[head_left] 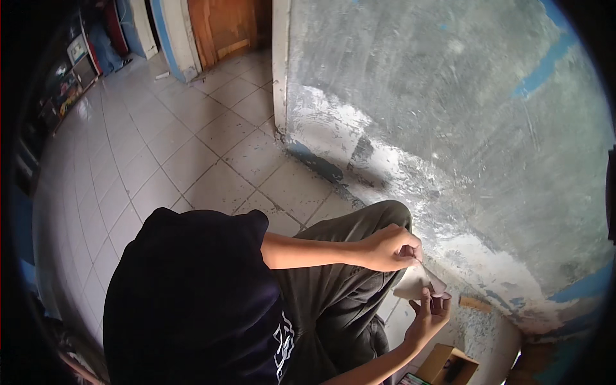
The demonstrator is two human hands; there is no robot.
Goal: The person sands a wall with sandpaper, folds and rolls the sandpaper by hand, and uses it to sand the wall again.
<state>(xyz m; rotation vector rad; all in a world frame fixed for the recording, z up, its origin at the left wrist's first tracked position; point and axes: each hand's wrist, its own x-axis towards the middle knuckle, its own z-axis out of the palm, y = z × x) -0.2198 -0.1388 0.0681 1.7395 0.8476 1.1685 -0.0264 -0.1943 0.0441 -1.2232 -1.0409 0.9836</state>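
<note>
A sheet of sandpaper [435, 281], pale on one side and grey-brown on the other, is bent between my two hands beside my raised knee. My left hand [389, 249] pinches its upper end with thumb and fingertips. Lower down, my right hand [428, 319] grips the other end, its fingers curled up around the sheet. The pale part of the sheet [409, 285] spreads out to the left, partly behind the curled portion. Both hands are close to the foot of the scraped wall [475, 256].
An open cardboard box [447, 364] stands on the floor by my right forearm, next to a phone-like screen [412, 380]. A flat brown piece [475, 303] lies against the wall among paint flakes. Tiled floor [186, 154] stretches left toward a wooden door [224, 29].
</note>
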